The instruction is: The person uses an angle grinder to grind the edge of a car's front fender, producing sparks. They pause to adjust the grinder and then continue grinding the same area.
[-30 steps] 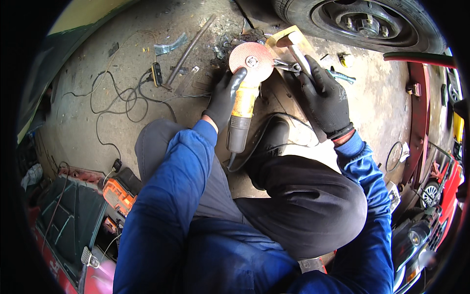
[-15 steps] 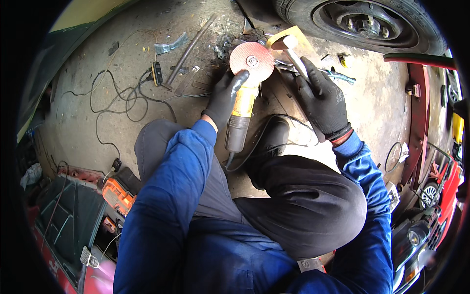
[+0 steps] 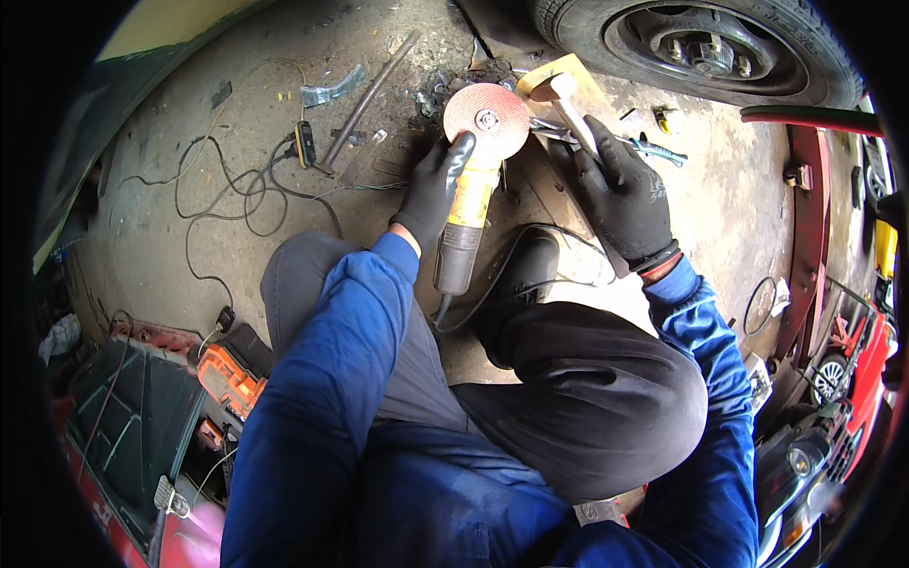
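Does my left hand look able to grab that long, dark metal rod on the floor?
Probably not right now: your black-gloved left hand holds the yellow and black angle grinder, though the rod lies uncovered nearby.

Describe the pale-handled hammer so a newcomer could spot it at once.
Find the large black-tyred wheel at the upper right. Below and left of it, the black-gloved right hand holds the pale-handled hammer. Its blunt crosswise head sets it apart from the neighbouring yellow-and-black grinder with its reddish round disc.
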### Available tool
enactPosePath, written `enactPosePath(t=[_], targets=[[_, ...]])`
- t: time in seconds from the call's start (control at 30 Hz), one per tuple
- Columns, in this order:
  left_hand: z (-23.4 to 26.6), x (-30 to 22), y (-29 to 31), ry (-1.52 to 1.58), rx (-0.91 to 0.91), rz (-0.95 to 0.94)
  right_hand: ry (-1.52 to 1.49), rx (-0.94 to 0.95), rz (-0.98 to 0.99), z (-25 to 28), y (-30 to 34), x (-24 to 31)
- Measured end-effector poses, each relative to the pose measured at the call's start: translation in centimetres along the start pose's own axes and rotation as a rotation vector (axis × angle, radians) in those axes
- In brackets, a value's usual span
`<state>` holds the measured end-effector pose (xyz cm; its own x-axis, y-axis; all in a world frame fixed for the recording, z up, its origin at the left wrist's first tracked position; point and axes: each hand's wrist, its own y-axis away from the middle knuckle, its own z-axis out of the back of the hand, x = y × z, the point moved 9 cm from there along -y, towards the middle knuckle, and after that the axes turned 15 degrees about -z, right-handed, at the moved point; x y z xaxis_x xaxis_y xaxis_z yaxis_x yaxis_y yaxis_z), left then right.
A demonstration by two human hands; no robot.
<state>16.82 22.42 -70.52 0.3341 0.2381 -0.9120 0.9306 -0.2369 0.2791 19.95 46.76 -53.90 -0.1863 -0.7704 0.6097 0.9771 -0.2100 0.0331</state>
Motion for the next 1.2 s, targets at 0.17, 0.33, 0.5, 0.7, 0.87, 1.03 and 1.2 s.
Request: enactPosePath(t=[0.17, 0.33, 0.5, 0.7, 0.87, 1.03, 1.2], targets=[[0.6, 0.9, 0.0, 0.057, -0.01, 0.068, -0.061, 0.038, -0.085, 0.7, -0.3, -1.4], [0.9, 0.5, 0.1, 0.031, -0.023, 0.041, 0.205, 0.093, -0.226, 0.4, -1.3, -4.1], [1.0, 0.9, 0.4, 0.035, -0.022, 0.063, 0.339, 0.183, -0.202, 0.0, -1.7, -5.6], [1.1, 0.7, 0.6, 0.043, -0.038, 0.097, 0.216, 0.139, -0.215, 1.8, 1.7, -7.5], [0.3, 0.1, 0.7, 0.004, -0.023, 0.077, 0.125, 0.177, -0.37, 3.2, 3.6, -8.6], [0.3, 0.5, 0.4, 0.0, -0.005, 0.091, -0.202, 0.209, -0.333, 3.3, 3.5, -5.2], [0.8, 0.3, 0.0, -0.061, 0.012, 0.061, -0.19, 0.09, -0.142, 2.6, 1.8, -2.2]])
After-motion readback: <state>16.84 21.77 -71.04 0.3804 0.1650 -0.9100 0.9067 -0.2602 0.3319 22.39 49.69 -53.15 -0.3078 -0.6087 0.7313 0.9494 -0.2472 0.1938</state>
